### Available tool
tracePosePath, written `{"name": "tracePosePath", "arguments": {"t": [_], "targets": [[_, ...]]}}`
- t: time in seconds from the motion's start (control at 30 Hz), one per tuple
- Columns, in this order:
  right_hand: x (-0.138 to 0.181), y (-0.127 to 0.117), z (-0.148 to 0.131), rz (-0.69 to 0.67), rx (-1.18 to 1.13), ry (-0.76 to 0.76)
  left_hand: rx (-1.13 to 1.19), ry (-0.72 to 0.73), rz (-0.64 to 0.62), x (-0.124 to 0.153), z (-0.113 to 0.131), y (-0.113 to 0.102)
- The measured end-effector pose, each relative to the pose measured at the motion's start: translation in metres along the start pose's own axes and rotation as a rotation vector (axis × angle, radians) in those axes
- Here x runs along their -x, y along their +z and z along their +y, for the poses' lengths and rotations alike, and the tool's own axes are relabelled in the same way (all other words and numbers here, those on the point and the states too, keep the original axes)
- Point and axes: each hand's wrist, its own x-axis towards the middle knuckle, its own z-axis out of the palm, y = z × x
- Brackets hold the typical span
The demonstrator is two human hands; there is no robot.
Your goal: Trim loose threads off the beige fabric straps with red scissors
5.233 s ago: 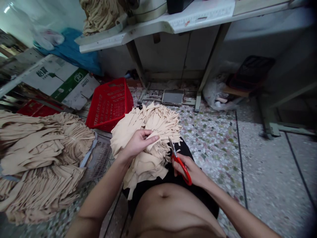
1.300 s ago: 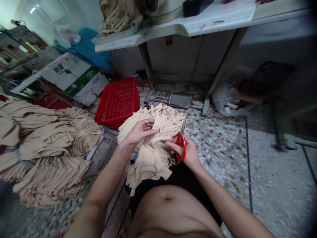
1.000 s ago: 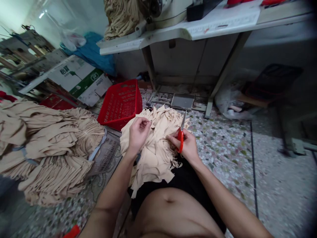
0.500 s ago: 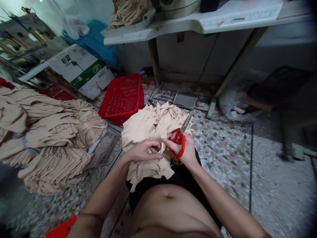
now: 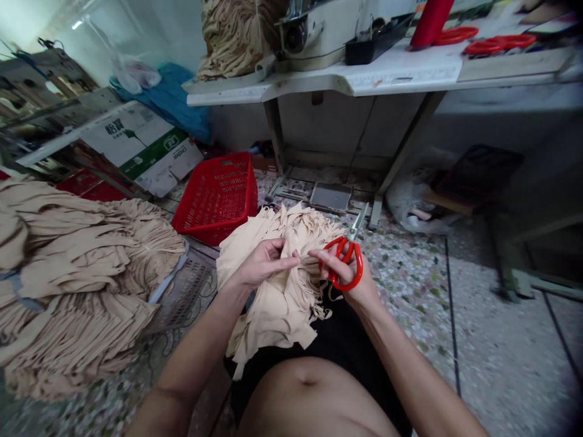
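Scissors [image 5: 351, 237] with red handles sit in the right hand [image 5: 357, 276], whose fingers are curled through and around the loops, forefinger reaching out toward the left hand [image 5: 264, 266]. The blades now point up and away, past the edge of the beige cloth pieces [image 5: 268, 315]; 5.2 seconds ago they were angled in toward that edge. The left hand is mostly closed, thumb and forefinger pinching a strip of the cloth; half a second ago it was lower on the pile, with the right hand close against it, and now a small gap separates the two. The cloth pieces lie heaped on the black-clad lap [image 5: 337, 340], as before. The red basket [image 5: 216, 200] stands just beyond them. More of the white tabletop [image 5: 392, 76] shows than half a second ago, with a red cone [image 5: 430, 24] now in view.
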Motion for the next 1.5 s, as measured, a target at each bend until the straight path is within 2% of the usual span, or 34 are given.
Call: {"name": "tracePosePath", "arguments": {"t": [0.1, 0.2, 0.37, 0.43, 0.53, 0.7, 0.8, 0.9, 0.97, 1.1, 1.27, 1.5], "targets": [[0.006, -0.001, 0.004, -0.053, -0.034, 0.028, -0.109, 0.047, 0.02, -0.002, 0.013, 0.005], [0.008, 0.0, 0.001, -0.015, -0.052, 0.015, -0.2, 0.013, 0.027, -0.001, 0.014, 0.016], [0.003, -0.001, -0.007, 0.068, 0.027, -0.04, -0.285, 0.032, 0.196, 0.003, -0.01, 0.039], [0.003, -0.002, -0.007, 0.043, 0.062, -0.064, -0.276, 0.034, 0.194, 0.004, -0.019, 0.047], [0.006, -0.004, -0.001, 0.031, 0.142, -0.093, -0.227, 0.0, 0.128, 0.006, -0.024, 0.055], [0.013, -0.014, 0.009, 0.103, 0.13, -0.024, -0.164, -0.085, 0.023, 0.009, -0.019, 0.045], [0.019, -0.016, 0.016, 0.077, 0.035, 0.051, -0.09, -0.124, -0.008, 0.012, -0.015, 0.035], [0.03, -0.016, 0.026, 0.049, -0.015, 0.066, -0.074, -0.137, 0.012, 0.013, -0.012, 0.03], [0.038, -0.017, 0.035, 0.009, 0.016, 0.082, -0.106, -0.128, 0.036, 0.013, -0.011, 0.029], [0.056, -0.03, 0.049, -0.164, 0.124, 0.101, -0.134, -0.133, 0.037, 0.015, -0.012, 0.027], [0.077, -0.047, 0.053, -0.371, 0.307, 0.046, -0.072, -0.143, 0.069, 0.014, -0.012, 0.027], [0.074, -0.043, 0.05, -0.49, 0.486, -0.024, -0.042, -0.176, 0.044, 0.012, -0.005, 0.036]]}}
